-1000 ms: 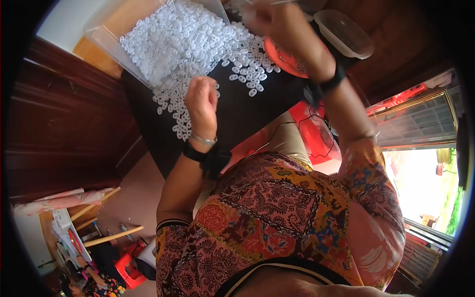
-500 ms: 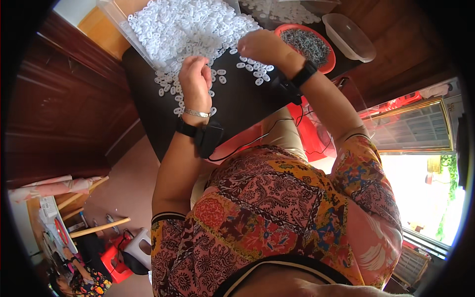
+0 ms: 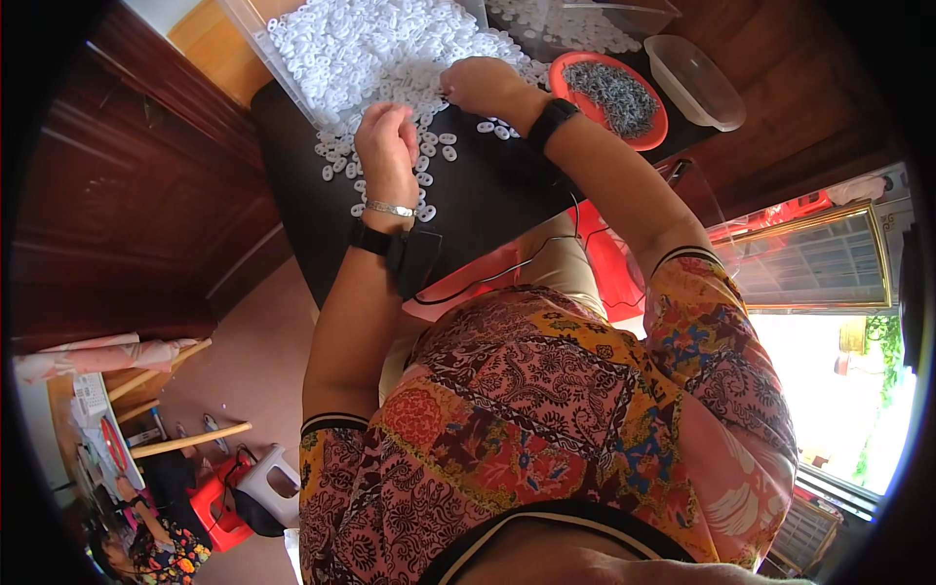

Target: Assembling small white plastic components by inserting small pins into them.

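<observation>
A large heap of small white plastic rings [image 3: 380, 49] covers the far part of a dark table [image 3: 487, 210]. My left hand [image 3: 388, 146] hovers over the loose rings at the heap's near edge, fingers curled together; what it pinches is too small to tell. My right hand [image 3: 480, 86] rests at the heap's right edge, fingers closed over the rings. A red bowl [image 3: 656, 129] of small grey metal pieces sits just right of my right wrist. Both wrists wear black bands.
A clear plastic tub [image 3: 694, 78] stands right of the red bowl, and another clear container [image 3: 585, 19] holds white rings at the back. A dark wooden cabinet [image 3: 117, 195] runs along the left. Stools and clutter lie on the floor at lower left [image 3: 244, 487].
My right hand has come down from above the red bowl to the heap's edge. My left hand shifted forward onto the loose rings. The view moved closer over the table.
</observation>
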`<act>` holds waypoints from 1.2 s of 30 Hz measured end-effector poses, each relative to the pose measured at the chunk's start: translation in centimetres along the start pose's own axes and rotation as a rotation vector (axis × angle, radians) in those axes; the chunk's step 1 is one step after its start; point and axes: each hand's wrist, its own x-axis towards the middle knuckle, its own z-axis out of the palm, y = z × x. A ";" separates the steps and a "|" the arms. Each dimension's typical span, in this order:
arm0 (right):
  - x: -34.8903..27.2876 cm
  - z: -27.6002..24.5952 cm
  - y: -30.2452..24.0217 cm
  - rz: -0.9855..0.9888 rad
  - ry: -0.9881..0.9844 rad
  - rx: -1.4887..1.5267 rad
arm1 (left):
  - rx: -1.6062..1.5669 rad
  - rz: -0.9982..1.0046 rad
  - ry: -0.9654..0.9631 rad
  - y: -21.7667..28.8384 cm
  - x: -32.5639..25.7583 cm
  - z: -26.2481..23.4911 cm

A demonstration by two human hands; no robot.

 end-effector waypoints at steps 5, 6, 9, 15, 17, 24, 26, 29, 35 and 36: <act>-1.3 -1.5 -0.1 -0.041 0.059 0.051 | 0.037 -0.040 -0.059 -0.4 0.1 -0.2; -1.7 -2.3 -0.3 -0.050 0.088 0.189 | 0.050 -0.050 -0.102 -0.5 0.1 -0.3; -4.8 -4.8 -1.7 -0.097 0.274 0.575 | 0.050 -0.208 -0.253 -0.8 -0.3 -0.4; -9.9 -5.0 -2.9 -0.270 0.440 0.495 | -0.058 -0.346 -0.462 -1.2 -1.2 0.7; -10.8 -4.5 -2.6 -0.238 0.430 0.795 | -0.110 -0.401 -0.557 -1.1 -1.5 1.0; -12.6 -3.0 -2.7 -0.189 0.432 1.224 | -0.339 -0.477 -0.721 -1.5 -1.5 1.2; -13.3 -4.0 -3.6 -0.101 0.410 1.191 | -0.352 -0.471 -0.623 -1.2 -2.1 1.4; -13.4 -3.6 -4.2 -0.066 0.572 0.972 | -0.209 -0.426 -0.569 -1.2 -2.0 1.5; -14.0 -3.8 -2.6 -0.171 0.499 0.878 | 0.054 -0.366 -0.597 -1.1 -1.9 1.8; -14.0 -4.0 -1.7 -0.169 0.473 0.838 | 0.137 -0.353 -0.618 -1.0 -1.8 1.7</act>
